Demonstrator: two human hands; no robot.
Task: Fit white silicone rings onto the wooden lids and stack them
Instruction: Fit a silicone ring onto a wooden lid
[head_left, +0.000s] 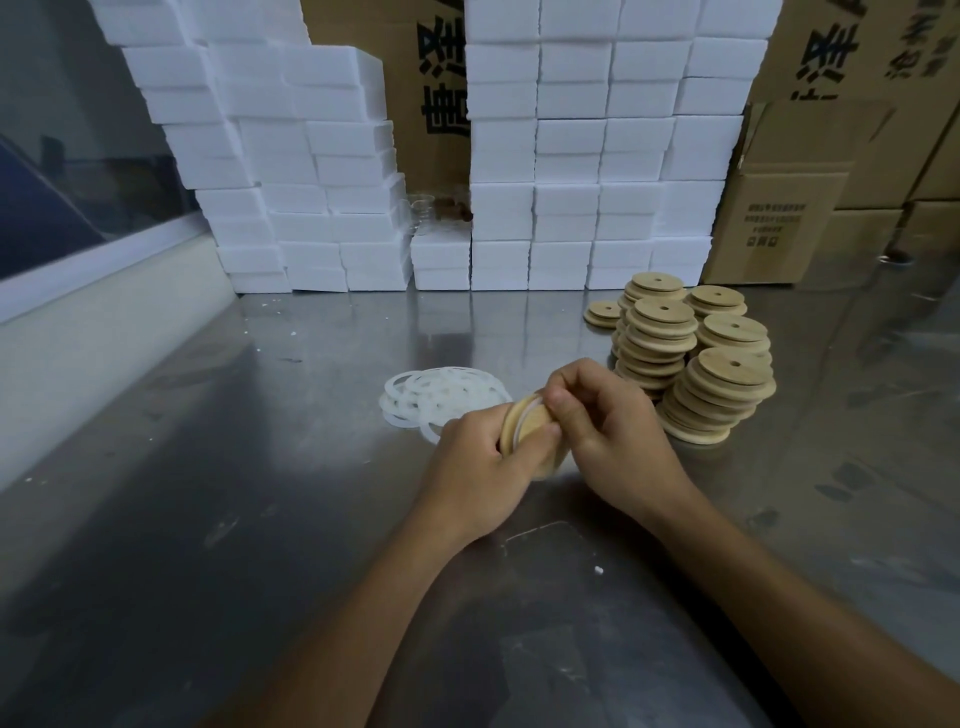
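Wooden lid (527, 434) gripped, both hands, cartons (769, 218) printed

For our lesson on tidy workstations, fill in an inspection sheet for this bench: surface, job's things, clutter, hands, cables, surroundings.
Surface: grey metal tabletop, scuffed and reflective.
Job's things: round wooden lid held on edge; loose pile of white silicone rings; leaning stacks of round wooden lids at right.
Clutter: small white crumbs.
Hands: left hand grips the lid; right hand pinches at its rim.
Cables: nothing seen.
Surroundings: stacked white foam blocks; brown cardboard boxes.
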